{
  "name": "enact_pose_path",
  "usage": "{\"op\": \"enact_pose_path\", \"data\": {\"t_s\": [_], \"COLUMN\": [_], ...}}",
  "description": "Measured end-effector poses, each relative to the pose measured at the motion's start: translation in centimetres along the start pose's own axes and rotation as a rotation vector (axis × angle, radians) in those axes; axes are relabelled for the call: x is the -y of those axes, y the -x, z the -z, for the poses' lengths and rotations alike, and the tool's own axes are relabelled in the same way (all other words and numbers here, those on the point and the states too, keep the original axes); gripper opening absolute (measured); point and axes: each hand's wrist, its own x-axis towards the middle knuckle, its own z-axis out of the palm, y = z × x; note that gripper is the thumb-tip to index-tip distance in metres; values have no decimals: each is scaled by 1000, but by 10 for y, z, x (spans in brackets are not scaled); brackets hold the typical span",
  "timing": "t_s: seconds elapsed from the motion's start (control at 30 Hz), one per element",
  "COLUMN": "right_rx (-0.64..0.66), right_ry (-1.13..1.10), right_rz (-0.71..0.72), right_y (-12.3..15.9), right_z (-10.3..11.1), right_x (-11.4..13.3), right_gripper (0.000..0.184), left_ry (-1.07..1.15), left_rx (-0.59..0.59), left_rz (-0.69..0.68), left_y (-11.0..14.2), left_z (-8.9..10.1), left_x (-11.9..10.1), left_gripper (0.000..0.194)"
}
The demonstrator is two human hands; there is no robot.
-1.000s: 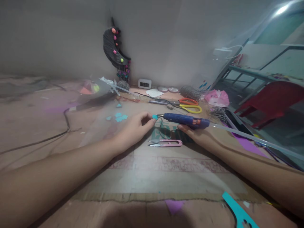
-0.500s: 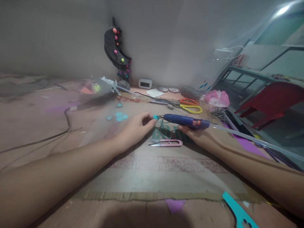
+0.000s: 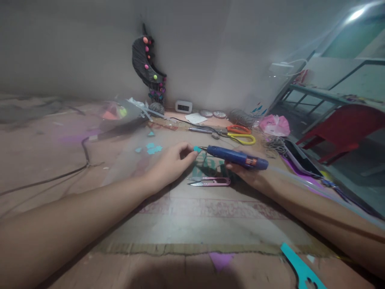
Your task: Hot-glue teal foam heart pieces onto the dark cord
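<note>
While a small turquoise piece (image 3: pixel 196 149) sits above the translucent sheet (image 3: pixel 192 230), pinched in the left hand (image 3: pixel 177 159), the right hand (image 3: pixel 245 171) is wrapped around a blue glue gun (image 3: pixel 230 155), nozzle (image 3: pixel 203 148) right beside the piece. Pink snips (image 3: pixel 215 184) lie nearby; turquoise cutouts (image 3: pixel 154 149) rest farther left.

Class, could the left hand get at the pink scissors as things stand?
Probably yes: the pink scissors lie close by, uncovered, though the left hand would likely have to put down its blue piece first.
</note>
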Motion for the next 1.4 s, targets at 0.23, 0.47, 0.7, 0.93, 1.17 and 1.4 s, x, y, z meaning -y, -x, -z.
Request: {"op": "enact_pose_path", "data": {"t_s": [0.23, 0.47, 0.7, 0.93, 1.17, 1.4], "right_rx": [-43, -112, -24, -31, -18, -40], "right_ry": [-374, -263, 93, 35, 96, 156], "right_rz": [-76, -127, -336, -341, -331, -277], "right_y": [-3, -53, -148, -192, -198, -165], "right_z": [19, 45, 21, -18, -25, 1], "right_x": [15, 13, -38, -76, -97, -92], "right_gripper": [39, 40, 30, 29, 32, 47], "left_ry": [83, 29, 23, 40, 75, 133], "left_rx": [11, 23, 27, 20, 16, -9], "left_rz": [29, 53, 71, 85, 112, 103], "left_y": [3, 3, 2, 1, 1, -3], "left_z": [1, 1, 0, -2, 0, -2], "left_x": [-3, -5, 0, 1, 1, 11], "left_gripper": [22, 21, 23, 25, 27, 28]}}
